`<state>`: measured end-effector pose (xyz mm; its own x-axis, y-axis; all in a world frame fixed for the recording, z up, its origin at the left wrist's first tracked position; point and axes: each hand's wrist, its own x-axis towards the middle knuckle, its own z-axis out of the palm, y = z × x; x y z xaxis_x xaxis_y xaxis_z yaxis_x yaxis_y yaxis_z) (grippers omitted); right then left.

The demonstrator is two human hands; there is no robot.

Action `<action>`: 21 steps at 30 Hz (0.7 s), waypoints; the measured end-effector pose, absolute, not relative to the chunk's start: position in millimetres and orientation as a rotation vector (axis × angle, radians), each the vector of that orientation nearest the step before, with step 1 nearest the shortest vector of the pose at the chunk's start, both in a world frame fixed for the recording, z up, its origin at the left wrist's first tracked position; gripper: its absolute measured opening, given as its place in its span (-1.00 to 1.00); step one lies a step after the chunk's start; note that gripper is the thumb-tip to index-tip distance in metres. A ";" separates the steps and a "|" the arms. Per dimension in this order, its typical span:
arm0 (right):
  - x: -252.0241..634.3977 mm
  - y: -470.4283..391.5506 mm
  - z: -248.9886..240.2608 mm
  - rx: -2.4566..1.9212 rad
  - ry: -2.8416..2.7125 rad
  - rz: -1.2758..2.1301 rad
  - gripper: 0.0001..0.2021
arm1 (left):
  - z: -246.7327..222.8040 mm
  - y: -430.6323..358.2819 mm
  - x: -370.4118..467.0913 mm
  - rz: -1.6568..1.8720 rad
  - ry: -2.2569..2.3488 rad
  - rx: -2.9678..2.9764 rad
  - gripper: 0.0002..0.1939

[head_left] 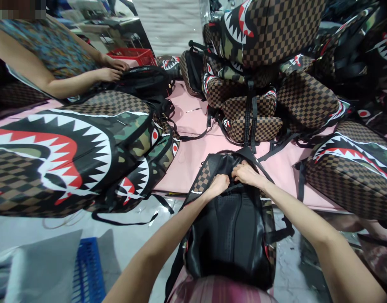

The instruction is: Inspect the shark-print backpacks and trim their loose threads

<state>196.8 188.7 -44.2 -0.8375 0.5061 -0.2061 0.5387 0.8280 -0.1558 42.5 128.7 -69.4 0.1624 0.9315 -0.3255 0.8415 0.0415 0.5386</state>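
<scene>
Black backpack (226,235): spans our lap (218,290) and the counter (183,168), likely for support | left hand (220,183), right hand (246,173): grips narrow, holding its upper part; we judge this paired hold steadies it

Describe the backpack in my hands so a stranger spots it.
Find the pink table, near edge. The backpack there has the left hand and right hand at its top. Its black padded back faces up, unlike the shark-toothed bags beside it.

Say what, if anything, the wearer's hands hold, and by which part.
The left hand and right hand hold the black-backed backpack near its top end; what exactly the fingers grip there cannot be told.
</scene>
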 end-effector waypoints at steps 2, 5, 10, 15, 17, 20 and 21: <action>194.9 187.9 -43.8 0.870 2.834 -0.335 -0.88 | -66.6 129.1 43.2 0.213 1.681 1.794 -0.78; 197.8 185.2 -42.2 1.045 2.794 -0.371 -0.85 | -55.0 129.2 38.9 0.285 1.625 1.790 -0.76; 206.1 181.8 -39.3 1.238 2.746 -0.430 -0.79 | -33.9 128.1 8.5 0.521 1.241 1.855 -0.51; 206.9 178.2 -35.9 1.355 2.693 -0.568 -0.78 | -43.1 115.0 -14.7 0.603 1.481 2.055 -0.78; 209.9 169.4 -30.4 1.371 2.679 -0.634 -0.79 | -50.1 96.4 -14.9 0.602 1.475 2.160 -0.84; 219.8 139.8 -14.4 1.385 2.651 -0.815 -0.78 | -58.7 48.7 -9.9 0.625 1.447 2.391 -0.87; 223.7 126.4 -7.4 1.373 2.641 -0.894 -0.78 | -60.5 29.1 -8.1 0.613 1.418 2.480 -0.84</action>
<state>223.7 126.4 -7.4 -0.6091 0.7410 -0.2827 0.7603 0.4441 -0.4740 -8.1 29.1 -60.5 0.4475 0.8597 0.2463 0.7684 -0.5106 0.3858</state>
